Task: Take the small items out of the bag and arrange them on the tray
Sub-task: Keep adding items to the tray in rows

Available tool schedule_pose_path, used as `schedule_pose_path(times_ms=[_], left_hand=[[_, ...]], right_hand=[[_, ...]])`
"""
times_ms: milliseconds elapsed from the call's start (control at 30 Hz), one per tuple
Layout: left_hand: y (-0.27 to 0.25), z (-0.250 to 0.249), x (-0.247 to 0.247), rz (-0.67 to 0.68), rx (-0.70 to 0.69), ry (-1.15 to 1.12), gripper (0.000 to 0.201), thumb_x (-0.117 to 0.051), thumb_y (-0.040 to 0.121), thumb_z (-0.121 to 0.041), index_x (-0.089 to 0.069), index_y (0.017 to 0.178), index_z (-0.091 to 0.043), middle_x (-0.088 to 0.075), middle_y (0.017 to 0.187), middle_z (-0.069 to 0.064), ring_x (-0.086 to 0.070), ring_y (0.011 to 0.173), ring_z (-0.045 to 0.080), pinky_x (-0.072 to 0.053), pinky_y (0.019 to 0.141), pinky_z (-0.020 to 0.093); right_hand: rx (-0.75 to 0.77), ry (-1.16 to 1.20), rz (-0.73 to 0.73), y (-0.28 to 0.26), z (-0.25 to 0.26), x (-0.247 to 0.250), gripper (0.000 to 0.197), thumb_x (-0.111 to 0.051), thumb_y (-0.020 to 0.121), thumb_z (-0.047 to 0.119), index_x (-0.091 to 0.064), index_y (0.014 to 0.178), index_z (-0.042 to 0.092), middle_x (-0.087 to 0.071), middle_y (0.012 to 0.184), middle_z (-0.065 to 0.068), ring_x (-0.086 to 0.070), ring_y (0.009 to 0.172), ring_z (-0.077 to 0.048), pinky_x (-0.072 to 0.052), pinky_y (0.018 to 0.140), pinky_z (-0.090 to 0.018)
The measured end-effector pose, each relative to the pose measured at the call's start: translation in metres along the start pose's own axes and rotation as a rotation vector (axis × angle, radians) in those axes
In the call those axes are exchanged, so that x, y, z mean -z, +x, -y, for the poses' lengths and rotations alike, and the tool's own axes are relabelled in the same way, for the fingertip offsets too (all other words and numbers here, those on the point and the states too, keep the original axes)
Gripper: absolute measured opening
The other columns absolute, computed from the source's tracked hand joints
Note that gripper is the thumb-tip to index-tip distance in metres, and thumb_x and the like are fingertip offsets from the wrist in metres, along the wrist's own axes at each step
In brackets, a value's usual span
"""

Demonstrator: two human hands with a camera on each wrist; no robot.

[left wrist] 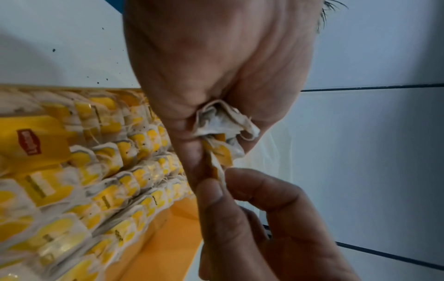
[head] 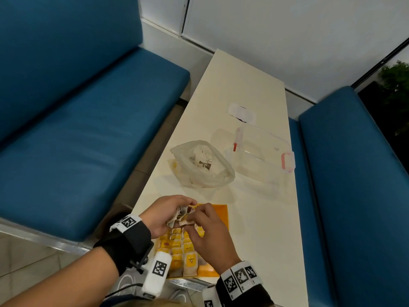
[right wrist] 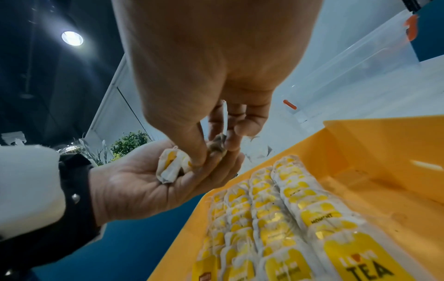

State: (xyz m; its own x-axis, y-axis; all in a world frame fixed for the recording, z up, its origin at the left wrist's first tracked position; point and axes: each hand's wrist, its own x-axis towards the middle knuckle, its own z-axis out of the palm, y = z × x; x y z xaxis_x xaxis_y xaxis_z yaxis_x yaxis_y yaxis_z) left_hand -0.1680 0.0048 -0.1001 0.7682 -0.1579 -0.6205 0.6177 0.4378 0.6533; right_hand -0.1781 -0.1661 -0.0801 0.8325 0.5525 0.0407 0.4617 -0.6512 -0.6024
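Tea bags (head: 180,216) are held in a small crumpled bunch in the left hand (head: 164,214), whose fingers are curled round them just above the far end of the filled rows. One bag from the bunch is pinched between thumb and fingertips of the right hand (head: 207,231), as is seen most plainly in the left wrist view, where a yellow-tagged bag (left wrist: 217,152) is gripped at its lower edge. Below both hands the orange tray (head: 218,210) lies at the near edge of the table (head: 254,89), and several neat rows of tea bags (right wrist: 276,205) are already laid in it, while its far part is still bare.

The plastic bag (head: 202,163) stands open further along the table, with more pale packets visible inside, so the task is judged to be well along but not finished. A clear lidded box (head: 263,149) sits just beside the bag.

Trouble is most likely to come from the strings: should the pinched bag be pulled away while its thread is caught in the bunch, others could be dragged out and dropped onto the ordered rows. A paper bag squeezed too hard in the left palm could be torn, and loose specks can already be made out on the table surface. The rows themselves could be knocked askew if the right hand is lowered carelessly between them.
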Motion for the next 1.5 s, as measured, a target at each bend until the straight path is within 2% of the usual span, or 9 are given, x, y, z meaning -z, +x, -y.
schedule_pose_path(times_ms=[267, 500, 600, 700, 867, 1000, 1233, 1367, 1500], left_hand=[[-0.007, -0.002, 0.003, 0.032, 0.033, -0.028, 0.024, -0.058, 0.099, -0.014, -0.074, 0.108, 0.001, -0.072, 0.102, 0.014, -0.071, 0.091, 0.022, -0.062, 0.075, 0.04], [-0.015, -0.002, 0.006, 0.225, -0.064, 0.185, 0.036, -0.076, 0.087, -0.033, -0.074, 0.115, -0.01, -0.075, 0.101, 0.008, -0.07, 0.089, 0.018, -0.054, 0.064, 0.028], [-0.013, 0.003, 0.004, 0.157, -0.192, 0.311, 0.018, -0.082, 0.085, -0.02, -0.077, 0.098, -0.009, -0.071, 0.087, 0.012, -0.067, 0.077, 0.017, -0.049, 0.056, 0.027], [-0.011, 0.004, 0.002, 0.067, -0.271, 0.422, 0.01, -0.081, 0.086, -0.018, -0.076, 0.084, -0.009, -0.069, 0.072, 0.007, -0.065, 0.068, 0.017, -0.047, 0.052, 0.026], [-0.012, 0.003, 0.0, 0.011, -0.366, 0.603, 0.01, -0.081, 0.086, -0.024, -0.077, 0.081, -0.016, -0.073, 0.078, 0.012, -0.064, 0.061, 0.012, -0.046, 0.049, 0.027], [-0.014, 0.003, -0.001, 0.008, -0.418, 0.641, 0.007, -0.083, 0.084, -0.024, -0.08, 0.089, -0.022, -0.075, 0.085, 0.005, -0.063, 0.061, 0.007, -0.046, 0.048, 0.023], [-0.01, 0.002, 0.0, 0.029, -0.418, 0.637, 0.009, -0.084, 0.082, -0.026, -0.081, 0.09, -0.023, -0.075, 0.083, 0.003, -0.06, 0.055, 0.004, -0.045, 0.048, 0.022], [-0.006, 0.002, 0.008, -0.012, -0.373, 0.603, 0.033, -0.084, 0.083, -0.025, -0.073, 0.113, -0.03, -0.075, 0.093, 0.001, -0.063, 0.057, 0.01, -0.049, 0.049, 0.03], [0.002, 0.004, 0.013, -0.117, -0.317, 0.653, 0.058, -0.078, 0.089, -0.027, -0.051, 0.14, -0.029, -0.074, 0.094, 0.003, -0.065, 0.053, 0.007, -0.05, 0.05, 0.026]], right_hand=[[-0.074, 0.037, -0.074, 0.003, -0.005, 0.007, 0.005, -0.063, 0.09, 0.023, -0.067, 0.093, 0.021, -0.053, 0.093, 0.014, -0.053, 0.08, 0.0, -0.043, 0.07, -0.013], [-0.397, 0.422, -0.149, 0.011, -0.008, 0.02, 0.011, -0.072, 0.086, 0.009, -0.065, 0.08, 0.016, -0.068, 0.072, 0.001, -0.064, 0.069, -0.009, -0.051, 0.065, -0.022], [-0.473, 0.6, -0.146, 0.013, -0.008, 0.027, 0.01, -0.072, 0.087, 0.004, -0.063, 0.081, 0.008, -0.068, 0.066, -0.002, -0.063, 0.06, -0.01, -0.047, 0.058, -0.022], [-0.481, 0.557, -0.115, 0.014, -0.009, 0.031, 0.009, -0.075, 0.085, 0.009, -0.068, 0.086, 0.016, -0.07, 0.076, 0.001, -0.063, 0.065, -0.01, -0.049, 0.062, -0.023], [-0.424, 0.432, -0.079, 0.019, -0.009, 0.035, 0.019, -0.076, 0.082, 0.01, -0.072, 0.084, 0.028, -0.07, 0.079, 0.005, -0.056, 0.063, -0.006, -0.048, 0.062, -0.018], [-0.421, 0.414, -0.074, 0.02, -0.006, 0.036, 0.012, -0.078, 0.08, 0.017, -0.071, 0.075, 0.024, -0.067, 0.068, 0.008, -0.054, 0.059, -0.005, -0.047, 0.06, -0.02], [-0.457, 0.486, -0.106, 0.021, -0.006, 0.037, 0.011, -0.077, 0.081, 0.008, -0.07, 0.076, 0.013, -0.07, 0.07, -0.007, -0.064, 0.064, -0.014, -0.051, 0.061, -0.024], [-0.501, 0.524, -0.009, 0.017, -0.013, 0.044, 0.007, -0.068, 0.089, 0.002, -0.061, 0.087, 0.002, -0.069, 0.066, -0.015, -0.065, 0.058, -0.017, -0.044, 0.05, -0.027], [-0.587, 0.42, 0.113, 0.003, -0.032, 0.044, 0.008, -0.063, 0.092, 0.002, -0.058, 0.087, 0.006, -0.068, 0.069, -0.018, -0.069, 0.062, -0.021, -0.046, 0.048, -0.028]])
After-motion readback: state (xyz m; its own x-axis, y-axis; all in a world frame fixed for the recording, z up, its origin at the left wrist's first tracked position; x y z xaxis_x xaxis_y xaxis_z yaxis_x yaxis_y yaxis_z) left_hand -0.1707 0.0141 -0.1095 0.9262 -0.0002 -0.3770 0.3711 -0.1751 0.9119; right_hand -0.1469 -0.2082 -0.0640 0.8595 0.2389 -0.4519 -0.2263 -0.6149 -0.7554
